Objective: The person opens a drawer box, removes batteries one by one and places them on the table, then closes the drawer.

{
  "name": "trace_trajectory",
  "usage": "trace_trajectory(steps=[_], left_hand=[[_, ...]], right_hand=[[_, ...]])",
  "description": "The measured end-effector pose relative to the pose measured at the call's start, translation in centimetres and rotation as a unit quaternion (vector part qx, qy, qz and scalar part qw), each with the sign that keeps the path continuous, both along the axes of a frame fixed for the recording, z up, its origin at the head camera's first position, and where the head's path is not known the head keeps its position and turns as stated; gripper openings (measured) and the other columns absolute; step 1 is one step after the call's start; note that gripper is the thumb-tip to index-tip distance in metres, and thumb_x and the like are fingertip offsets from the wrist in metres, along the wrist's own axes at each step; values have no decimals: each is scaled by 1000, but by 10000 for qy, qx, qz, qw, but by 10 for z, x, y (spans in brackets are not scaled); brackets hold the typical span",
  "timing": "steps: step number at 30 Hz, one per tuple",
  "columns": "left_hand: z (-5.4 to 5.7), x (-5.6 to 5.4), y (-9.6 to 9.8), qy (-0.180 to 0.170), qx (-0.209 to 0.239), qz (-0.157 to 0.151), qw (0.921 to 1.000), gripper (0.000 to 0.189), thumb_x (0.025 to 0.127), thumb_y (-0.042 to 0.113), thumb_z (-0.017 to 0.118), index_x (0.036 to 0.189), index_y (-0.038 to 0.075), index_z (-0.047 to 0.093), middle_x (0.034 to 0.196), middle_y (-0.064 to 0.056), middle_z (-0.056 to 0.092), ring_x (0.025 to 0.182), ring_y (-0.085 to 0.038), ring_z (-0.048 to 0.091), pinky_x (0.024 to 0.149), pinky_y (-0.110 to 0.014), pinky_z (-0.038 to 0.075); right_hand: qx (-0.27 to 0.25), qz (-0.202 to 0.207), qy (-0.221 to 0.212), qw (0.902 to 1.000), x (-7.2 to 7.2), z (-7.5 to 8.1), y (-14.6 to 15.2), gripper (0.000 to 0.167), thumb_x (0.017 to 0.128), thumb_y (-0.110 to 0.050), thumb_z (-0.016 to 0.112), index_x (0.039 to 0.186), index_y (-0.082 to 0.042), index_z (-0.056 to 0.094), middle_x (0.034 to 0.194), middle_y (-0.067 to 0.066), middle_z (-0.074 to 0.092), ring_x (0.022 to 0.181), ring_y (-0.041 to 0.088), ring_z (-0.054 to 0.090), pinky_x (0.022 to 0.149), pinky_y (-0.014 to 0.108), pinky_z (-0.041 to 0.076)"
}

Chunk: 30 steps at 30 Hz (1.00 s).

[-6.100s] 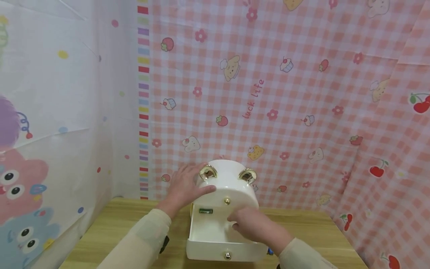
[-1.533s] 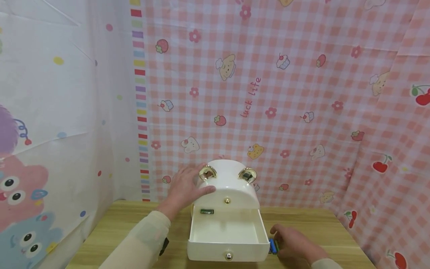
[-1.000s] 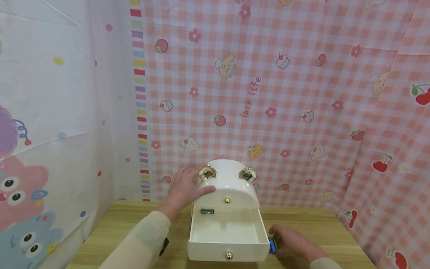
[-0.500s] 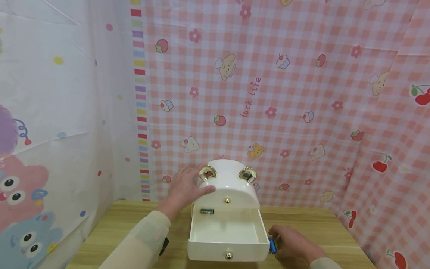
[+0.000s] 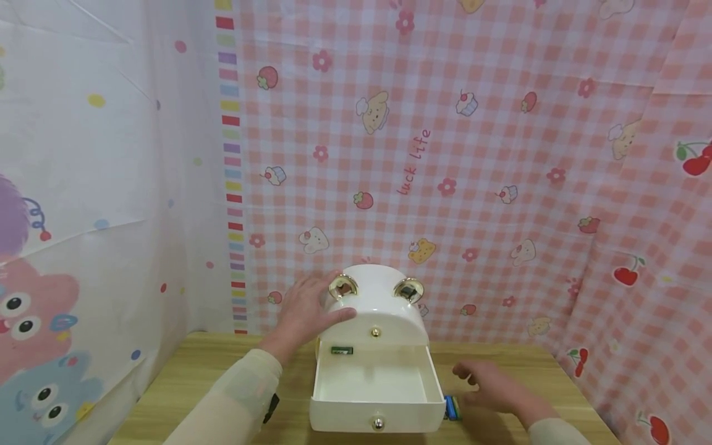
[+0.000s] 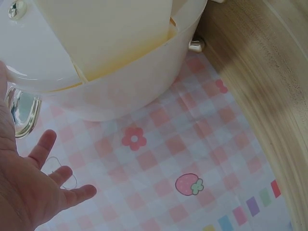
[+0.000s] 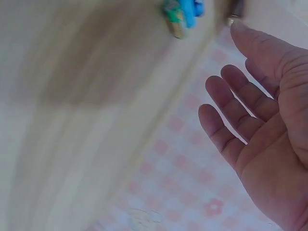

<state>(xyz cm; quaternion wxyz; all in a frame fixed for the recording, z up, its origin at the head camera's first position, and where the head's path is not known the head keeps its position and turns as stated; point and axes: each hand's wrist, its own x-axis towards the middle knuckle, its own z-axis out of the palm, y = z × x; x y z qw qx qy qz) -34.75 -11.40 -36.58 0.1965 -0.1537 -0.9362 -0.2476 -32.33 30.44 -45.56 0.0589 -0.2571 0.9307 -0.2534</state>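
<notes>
A small white cabinet (image 5: 356, 321) with gold ring-like ears has its lower drawer (image 5: 378, 415) pulled out. One green battery (image 5: 342, 350) lies at the drawer's back left. My left hand (image 5: 306, 312) rests on the cabinet's upper left side, thumb on its front; the left wrist view shows its other fingers spread. To the right of the drawer, blue and green batteries (image 5: 452, 408) lie together on the table. My right hand (image 5: 492, 386) hovers just above and beside them, fingers loosely bent; nothing shows in its grasp. In the right wrist view those batteries (image 7: 180, 17) are blurred.
The wooden table (image 5: 206, 364) reaches back to a pink checked cloth (image 5: 345, 123) hanging behind the cabinet. A white printed cloth (image 5: 100, 154) hangs on the left. Gold feet (image 6: 196, 45) stick out under the cabinet.
My right hand was inside the drawer, then moved down beside the batteries to its right. Now it has lifted off them slightly. The left hand, drawer and green battery have stayed put.
</notes>
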Motion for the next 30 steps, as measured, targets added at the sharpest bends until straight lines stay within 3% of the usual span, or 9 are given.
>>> trace_trajectory(steps=[4,8,12,16,22,30], left_hand=[[-1,-1,0,7,1,-7,10000,94,85,70,79,163,29,46,159,-12,58,154,-41,44,126,-65,37],[-1,-1,0,-10,33,-8,10000,94,85,70,78,163,29,46,159,-12,57,154,-42,43,126,-66,36],[0,0,0,-44,53,8,10000,94,85,70,79,163,30,46,160,-12,57,155,-42,43,127,-66,35],[-1,0,0,-41,81,9,10000,94,85,70,79,163,31,46,159,-12,57,155,-42,43,127,-66,35],[-3,-1,0,-40,147,-13,9999,94,84,71,79,163,32,46,159,-12,58,156,-41,41,127,-66,34],[-4,-5,-2,81,129,-63,9999,92,84,70,79,161,30,49,155,-14,62,151,-43,47,126,-63,36]], right_hand=[[189,-214,166,9995,8,28,-6,39,94,-15,81,125,4,67,121,21,73,104,38,71,87,54,63],[435,-311,728,9959,21,59,-23,34,97,-24,79,123,-3,71,118,13,77,101,26,73,86,45,64],[643,-93,1442,9874,36,89,-47,25,99,-25,77,119,-11,75,114,5,80,97,21,75,83,41,65],[735,283,1777,9809,49,110,-75,18,99,-22,76,116,-16,75,112,0,81,99,19,76,83,37,65],[803,1073,1880,9730,57,117,-118,19,100,-20,76,117,-14,76,113,-1,80,101,17,76,86,35,64],[1536,1519,1646,9624,49,100,-172,25,101,-20,72,125,-13,76,122,-1,79,114,14,74,99,35,61]])
